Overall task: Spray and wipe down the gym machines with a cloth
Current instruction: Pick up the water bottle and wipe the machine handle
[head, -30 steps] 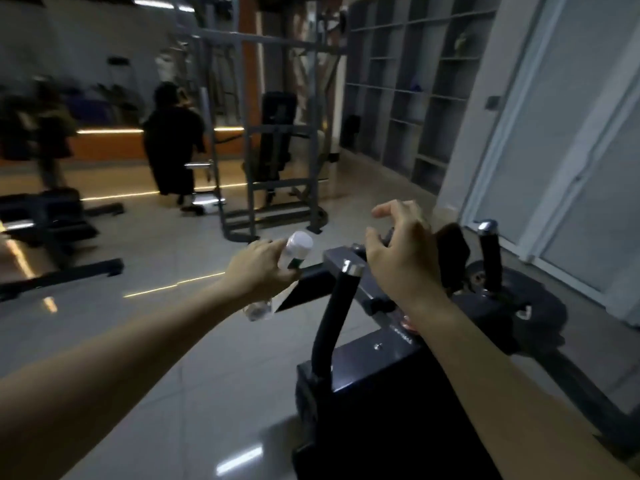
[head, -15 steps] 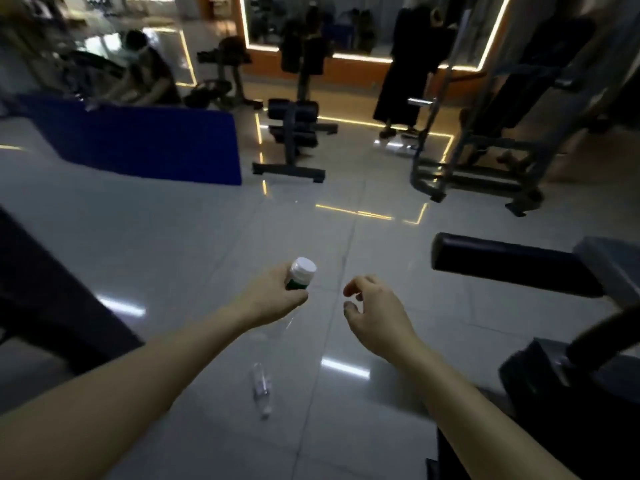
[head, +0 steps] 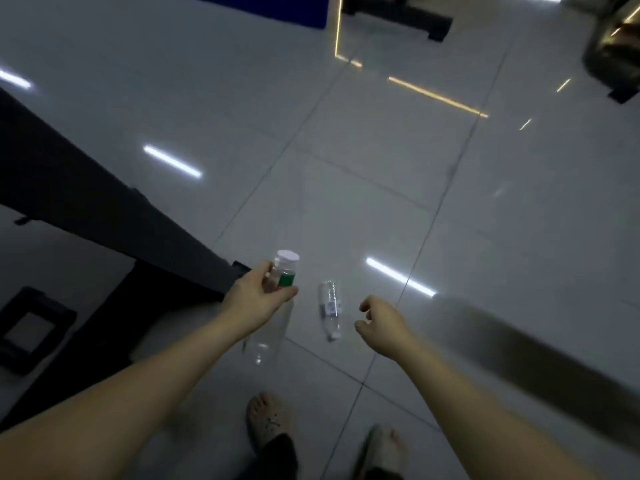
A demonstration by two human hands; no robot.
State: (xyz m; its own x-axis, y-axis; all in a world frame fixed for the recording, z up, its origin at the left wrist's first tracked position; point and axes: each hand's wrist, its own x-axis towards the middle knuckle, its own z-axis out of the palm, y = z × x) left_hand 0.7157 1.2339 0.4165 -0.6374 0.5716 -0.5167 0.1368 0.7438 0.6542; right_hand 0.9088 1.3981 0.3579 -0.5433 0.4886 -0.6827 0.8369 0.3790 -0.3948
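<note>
Left hand [head: 254, 301] grips clear bottle [head: 284, 268] just below white cap, green band at neck, body hanging down over tiled floor [head: 381, 168]; right hand [head: 379, 322] empty, fingers loosely curled, held above floor; between hands, small clear bottle [head: 330, 308] lies on its side on floor, touched by neither; dark machine beam [head: 86, 202] slants in from left; sandalled feet [head: 270, 424] below; blurred grey bar [head: 519, 348] at right, too smeared to identify.
</note>
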